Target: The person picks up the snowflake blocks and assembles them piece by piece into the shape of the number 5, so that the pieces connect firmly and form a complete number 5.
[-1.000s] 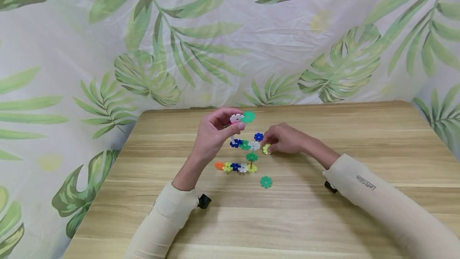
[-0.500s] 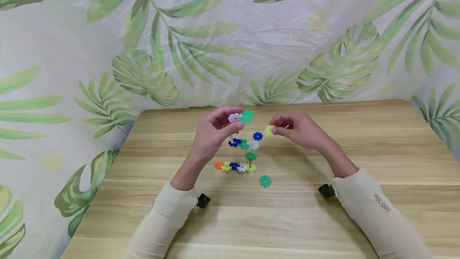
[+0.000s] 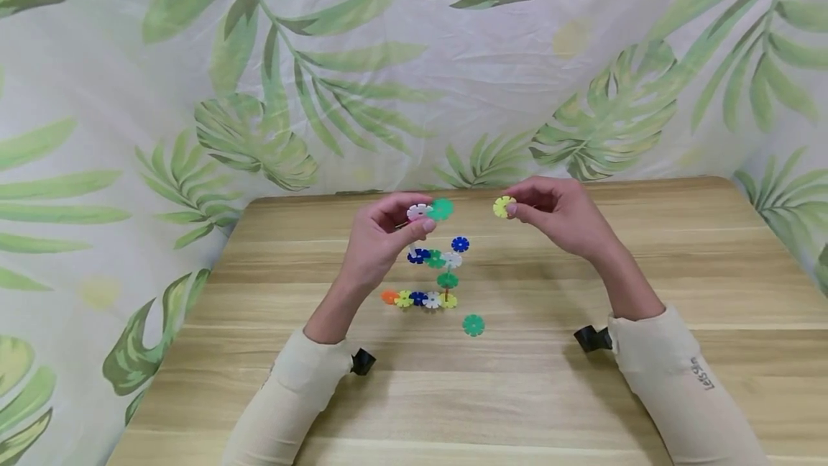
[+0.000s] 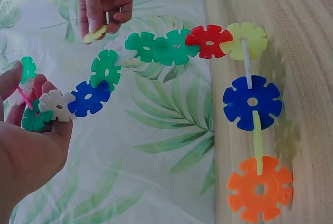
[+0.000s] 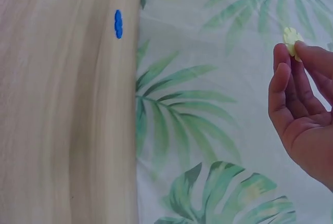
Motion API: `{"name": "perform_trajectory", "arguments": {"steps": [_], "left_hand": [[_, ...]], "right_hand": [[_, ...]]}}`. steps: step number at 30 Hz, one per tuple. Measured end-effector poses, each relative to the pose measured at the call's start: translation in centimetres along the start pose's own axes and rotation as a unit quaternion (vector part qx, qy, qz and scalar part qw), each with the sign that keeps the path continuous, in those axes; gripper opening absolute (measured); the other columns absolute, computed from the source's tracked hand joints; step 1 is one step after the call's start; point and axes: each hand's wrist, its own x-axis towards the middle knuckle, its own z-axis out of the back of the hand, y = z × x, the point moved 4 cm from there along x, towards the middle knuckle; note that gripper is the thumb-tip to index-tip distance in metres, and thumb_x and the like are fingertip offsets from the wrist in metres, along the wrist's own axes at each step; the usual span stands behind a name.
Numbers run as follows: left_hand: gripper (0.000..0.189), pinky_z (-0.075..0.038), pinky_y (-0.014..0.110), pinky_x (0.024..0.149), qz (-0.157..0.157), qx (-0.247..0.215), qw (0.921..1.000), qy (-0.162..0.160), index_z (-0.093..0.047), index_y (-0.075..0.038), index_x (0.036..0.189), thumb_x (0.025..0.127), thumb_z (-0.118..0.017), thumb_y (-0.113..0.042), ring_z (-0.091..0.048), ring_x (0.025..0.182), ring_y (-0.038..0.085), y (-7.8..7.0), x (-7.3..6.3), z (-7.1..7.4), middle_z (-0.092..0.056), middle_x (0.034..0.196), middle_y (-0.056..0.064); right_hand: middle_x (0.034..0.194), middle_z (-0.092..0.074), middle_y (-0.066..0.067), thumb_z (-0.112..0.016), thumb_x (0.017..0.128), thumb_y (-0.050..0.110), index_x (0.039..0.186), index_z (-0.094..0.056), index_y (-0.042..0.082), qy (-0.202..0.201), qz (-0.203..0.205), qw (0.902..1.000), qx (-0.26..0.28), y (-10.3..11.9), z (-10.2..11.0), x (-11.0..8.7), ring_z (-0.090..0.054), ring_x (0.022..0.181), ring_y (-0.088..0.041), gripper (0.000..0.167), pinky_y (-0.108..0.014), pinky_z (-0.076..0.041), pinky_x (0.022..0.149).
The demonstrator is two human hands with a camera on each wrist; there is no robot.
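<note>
My left hand (image 3: pixel 382 239) grips the top of a standing structure of interlocking notched plastic discs, fingers and thumb around a white disc (image 3: pixel 417 212). A green disc (image 3: pixel 443 208) juts out to its right. Below, the left wrist view shows linked discs running down to the table, among them a red disc (image 4: pixel 209 42), a blue disc (image 4: pixel 252 103) and an orange disc (image 4: pixel 260 188) at the base. Raised to the right, apart from the structure, my right hand (image 3: pixel 563 214) pinches a yellow disc (image 3: pixel 502 207) between thumb and fingers.
On the wooden table (image 3: pixel 517 401), a loose green disc (image 3: pixel 474 325) lies in front of the structure. A loose blue disc (image 3: pixel 460 244) lies behind it, to the right. A leaf-patterned cloth (image 3: pixel 362 78) hangs beyond the table's back edge.
My right hand has picked the yellow disc up from the table and lifted it up and to the right. The left hand keeps its grip, almost unmoved.
</note>
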Motion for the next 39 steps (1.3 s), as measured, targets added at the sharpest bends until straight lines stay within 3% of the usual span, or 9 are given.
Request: {"name": "perform_trajectory", "arguments": {"steps": [6, 16, 26, 39], "left_hand": [[0.029, -0.063, 0.024, 0.075, -0.001, -0.002, 1.0000, 0.001, -0.072, 0.009, 0.122, 0.094, -0.076, 0.004, -0.066, 0.079, 0.013, 0.1, 0.0, 0.0, -0.073, 0.092, -0.004], [0.028, -0.063, 0.026, 0.076, 0.010, 0.002, 0.9999, -0.001, -0.072, 0.009, 0.122, 0.094, -0.075, 0.005, -0.068, 0.078, 0.013, 0.1, -0.2, -0.2, -0.076, 0.087, -0.005], [0.034, -0.060, 0.021, 0.073, 0.005, 0.011, 0.9999, 0.000, -0.071, 0.006, 0.131, 0.096, -0.074, 0.003, -0.067, 0.079, 0.013, 0.1, -0.5, -0.2, -0.076, 0.090, -0.007], [0.030, -0.060, 0.021, 0.074, -0.004, 0.018, 0.9998, 0.006, -0.072, 0.005, 0.127, 0.098, -0.074, -0.001, -0.066, 0.079, 0.013, 0.2, -0.6, -0.3, -0.076, 0.090, -0.006]], "right_hand": [[0.105, -0.080, -0.017, -0.077, 0.099, 0.007, 0.118, -0.079, 0.003, -0.013, 0.026, 0.9995, 0.009, 1.3, -0.7, -0.2, -0.076, 0.088, -0.003, 0.020, -0.018, -0.062, 0.078], [0.100, -0.079, 0.008, -0.078, 0.099, 0.011, 0.120, -0.079, 0.005, -0.031, 0.048, 0.9978, 0.036, 3.0, -1.7, -0.4, -0.074, 0.082, -0.010, 0.021, -0.021, -0.060, 0.071], [0.101, -0.079, 0.006, -0.077, 0.099, 0.007, 0.119, -0.079, 0.004, -0.029, 0.051, 0.9961, 0.065, 3.8, -2.8, -0.4, -0.073, 0.081, -0.011, 0.021, -0.022, -0.060, 0.071], [0.099, -0.080, 0.002, -0.080, 0.096, 0.003, 0.118, -0.079, 0.001, -0.032, 0.069, 0.9917, 0.103, 4.1, -4.0, -0.2, -0.076, 0.085, -0.010, 0.022, -0.024, -0.064, 0.077]]}}
